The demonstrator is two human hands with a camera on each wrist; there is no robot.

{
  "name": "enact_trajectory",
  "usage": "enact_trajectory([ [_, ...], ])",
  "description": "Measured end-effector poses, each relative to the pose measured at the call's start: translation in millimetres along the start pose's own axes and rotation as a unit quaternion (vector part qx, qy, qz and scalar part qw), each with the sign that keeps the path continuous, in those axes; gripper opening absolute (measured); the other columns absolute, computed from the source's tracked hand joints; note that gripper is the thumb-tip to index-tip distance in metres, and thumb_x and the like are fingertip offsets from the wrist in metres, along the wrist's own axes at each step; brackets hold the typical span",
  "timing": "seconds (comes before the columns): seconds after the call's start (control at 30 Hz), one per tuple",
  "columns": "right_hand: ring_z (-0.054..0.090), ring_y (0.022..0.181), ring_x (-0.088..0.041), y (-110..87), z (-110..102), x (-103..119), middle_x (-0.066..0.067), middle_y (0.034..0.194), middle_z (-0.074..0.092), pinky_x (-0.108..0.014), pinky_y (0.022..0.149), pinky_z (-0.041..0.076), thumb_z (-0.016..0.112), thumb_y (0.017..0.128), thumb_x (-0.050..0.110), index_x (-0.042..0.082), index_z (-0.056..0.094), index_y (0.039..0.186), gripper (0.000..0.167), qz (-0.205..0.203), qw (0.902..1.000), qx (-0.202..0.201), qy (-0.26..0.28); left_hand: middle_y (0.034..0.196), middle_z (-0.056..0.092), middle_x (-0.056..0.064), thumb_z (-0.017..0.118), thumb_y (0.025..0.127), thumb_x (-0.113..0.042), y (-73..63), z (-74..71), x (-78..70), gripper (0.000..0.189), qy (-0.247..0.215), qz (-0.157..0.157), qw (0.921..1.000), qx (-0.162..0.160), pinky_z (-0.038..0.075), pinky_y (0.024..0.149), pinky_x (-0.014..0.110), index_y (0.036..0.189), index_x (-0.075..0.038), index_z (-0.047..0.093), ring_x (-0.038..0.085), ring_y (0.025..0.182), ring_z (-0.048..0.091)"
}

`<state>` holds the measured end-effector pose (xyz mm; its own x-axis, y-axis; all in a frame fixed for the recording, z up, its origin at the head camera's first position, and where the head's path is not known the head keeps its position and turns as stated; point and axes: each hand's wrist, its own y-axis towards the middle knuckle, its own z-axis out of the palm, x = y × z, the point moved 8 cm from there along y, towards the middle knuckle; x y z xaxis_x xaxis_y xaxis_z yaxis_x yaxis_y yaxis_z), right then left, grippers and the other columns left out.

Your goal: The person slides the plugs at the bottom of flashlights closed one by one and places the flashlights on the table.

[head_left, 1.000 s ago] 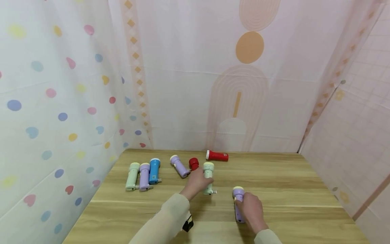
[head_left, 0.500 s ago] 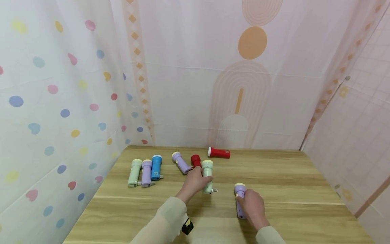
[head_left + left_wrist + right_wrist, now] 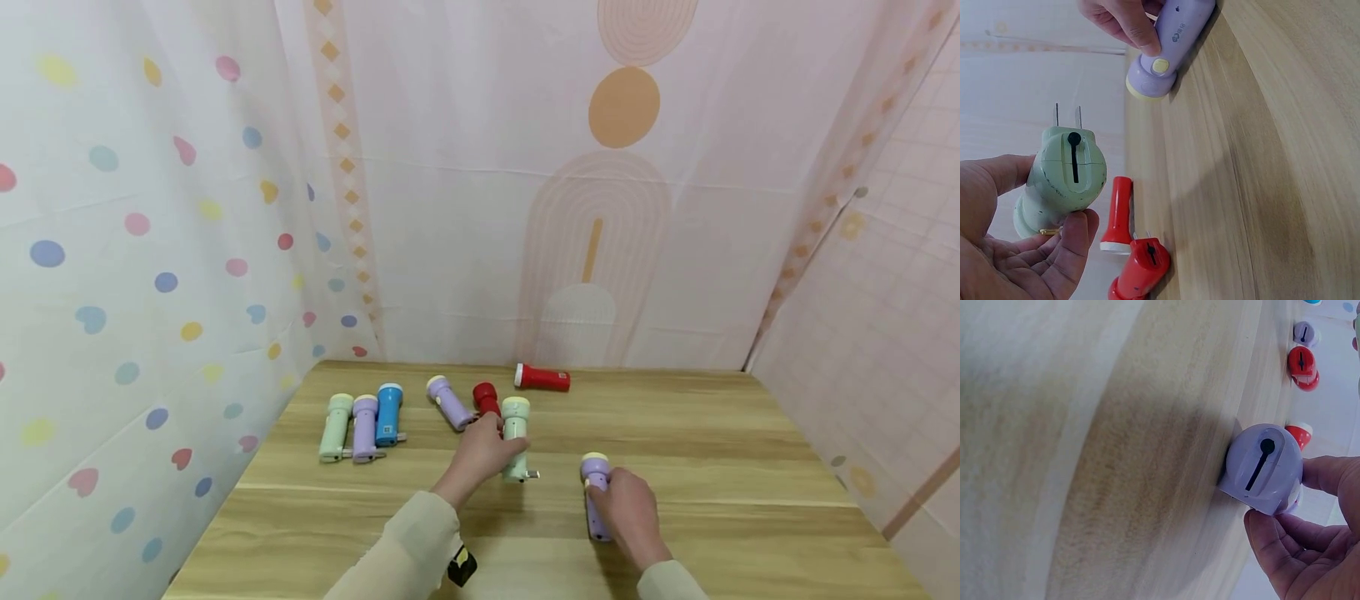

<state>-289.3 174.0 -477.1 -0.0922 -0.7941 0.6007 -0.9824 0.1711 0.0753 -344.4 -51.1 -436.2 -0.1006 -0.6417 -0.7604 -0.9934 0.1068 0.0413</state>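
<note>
My left hand [image 3: 483,450] holds a pale green flashlight [image 3: 516,425] between thumb and fingers, just off the table. In the left wrist view, two metal prongs stick out from the tail end of the green flashlight [image 3: 1069,169]. To the right, my right hand [image 3: 632,507] grips a purple flashlight [image 3: 596,500] by its side, thumb on the left. That one lies on the table, its yellow-rimmed head pointing away. No prongs show on the purple flashlight [image 3: 1263,465] in the right wrist view. Just behind my left hand lies a red flashlight [image 3: 486,396], partly hidden by the fingers.
At the left stand close together a green flashlight [image 3: 336,429], a purple flashlight [image 3: 364,429] and a blue flashlight [image 3: 388,415], with prongs out. Another purple flashlight [image 3: 450,404] lies slanted. A red flashlight [image 3: 543,378] lies near the back edge of the wooden table [image 3: 712,467]. Curtains [image 3: 450,250] surround it.
The head view has shifted slightly. Both hands keep their hold on the green and purple flashlights, almost in place.
</note>
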Motion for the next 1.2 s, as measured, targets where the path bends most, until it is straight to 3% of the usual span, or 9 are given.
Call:
enact_trajectory([
  [0.37, 0.060, 0.068, -0.023, -0.7, -1.5, -5.5, -0.010, 0.076, 0.064, -0.038, 0.058, 0.050, 0.070, 0.086, 0.022, -0.006, 0.067, 0.092, 0.029, 0.017, 0.9998, -0.004, 0.008, 0.081, 0.056, 0.008, 0.078, 0.085, -0.031, 0.4, -2.4, 0.3, 0.040, -0.006, -0.008, 0.9999, 0.001, 0.044, 0.060, 0.031, 0.097, 0.000, 0.055, 0.020, 0.075, 0.052],
  [0.5, 0.063, 0.073, -0.029, -1.0, -6.0, -4.5, -0.017, 0.082, 0.067, -0.043, 0.063, 0.052, 0.067, 0.087, 0.023, -0.009, 0.068, 0.097, 0.034, 0.013, 0.9998, -0.015, 0.005, 0.080, 0.055, 0.007, 0.078, 0.085, -0.032, 0.1, -3.3, 1.3, 0.040, 0.001, -0.006, 1.0000, -0.003, 0.044, 0.059, 0.031, 0.096, 0.000, 0.055, 0.020, 0.073, 0.052],
  [0.77, 0.063, 0.072, -0.028, 0.9, -17.6, 10.5, -0.018, 0.082, 0.067, -0.045, 0.063, 0.052, 0.064, 0.089, 0.024, -0.010, 0.067, 0.099, 0.036, -0.016, 0.9989, -0.044, -0.012, 0.082, 0.055, 0.008, 0.078, 0.085, -0.034, -1.5, -7.0, 0.8, 0.045, 0.001, -0.007, 1.0000, -0.005, 0.045, 0.059, 0.031, 0.101, 0.002, 0.056, 0.021, 0.075, 0.053],
  [0.93, 0.064, 0.075, -0.030, -1.9, -16.4, 24.6, -0.021, 0.086, 0.068, -0.048, 0.067, 0.053, 0.064, 0.091, 0.024, -0.013, 0.066, 0.104, 0.039, -0.038, 0.9984, -0.041, -0.009, 0.082, 0.055, 0.008, 0.078, 0.085, -0.033, -4.1, -9.4, -1.3, 0.045, -0.001, -0.007, 1.0000, -0.006, 0.046, 0.060, 0.031, 0.103, 0.002, 0.056, 0.021, 0.075, 0.053],
  [1.07, 0.063, 0.073, -0.025, -4.2, -10.9, 32.1, -0.014, 0.084, 0.069, -0.045, 0.065, 0.053, 0.066, 0.091, 0.025, -0.009, 0.069, 0.102, 0.036, -0.061, 0.9975, -0.034, 0.011, 0.084, 0.056, 0.008, 0.078, 0.085, -0.032, -5.2, -10.2, -1.3, 0.046, -0.008, -0.011, 0.9999, -0.004, 0.048, 0.061, 0.032, 0.106, 0.003, 0.056, 0.021, 0.076, 0.054],
  [1.2, 0.065, 0.083, -0.024, -6.0, -1.6, 38.5, -0.011, 0.094, 0.069, -0.044, 0.072, 0.054, 0.069, 0.091, 0.025, -0.006, 0.068, 0.111, 0.037, -0.083, 0.9959, -0.008, 0.036, 0.085, 0.056, 0.009, 0.078, 0.085, -0.031, -6.0, -12.0, -2.5, 0.047, -0.013, -0.008, 0.9999, -0.005, 0.049, 0.061, 0.032, 0.107, 0.004, 0.056, 0.021, 0.077, 0.054],
])
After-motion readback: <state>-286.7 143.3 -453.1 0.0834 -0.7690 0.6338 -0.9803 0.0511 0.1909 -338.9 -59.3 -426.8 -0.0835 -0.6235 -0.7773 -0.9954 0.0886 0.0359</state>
